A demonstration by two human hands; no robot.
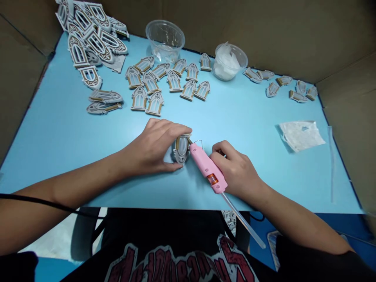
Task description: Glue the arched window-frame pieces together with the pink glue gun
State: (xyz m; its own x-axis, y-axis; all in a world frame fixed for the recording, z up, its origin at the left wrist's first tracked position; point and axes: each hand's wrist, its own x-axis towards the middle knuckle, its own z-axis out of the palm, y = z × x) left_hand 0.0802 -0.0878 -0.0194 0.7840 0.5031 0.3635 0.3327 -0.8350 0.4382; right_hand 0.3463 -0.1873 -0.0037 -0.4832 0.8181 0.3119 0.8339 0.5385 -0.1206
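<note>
Near the front middle of the blue table, my left hand (155,147) grips a small arched window piece (181,148) between its fingers above and thumb below, the rounded end towards me. My right hand (235,168) is wrapped round a pink glue gun (207,166), partly hiding its handle. The gun's metal tip meets the upper right side of the piece, though whether it touches is hard to tell. A clear glue stick (245,221) sticks out of the gun's back end, over the table's front edge.
Small arched pieces (174,81) stand in a group behind my hands, with more (272,89) at the back right. Larger window pieces (96,45) are piled at the back left. Two clear tubs (165,39), (227,62) stand at the back. At right lie a white sheet (302,135) and a clear stick (331,164).
</note>
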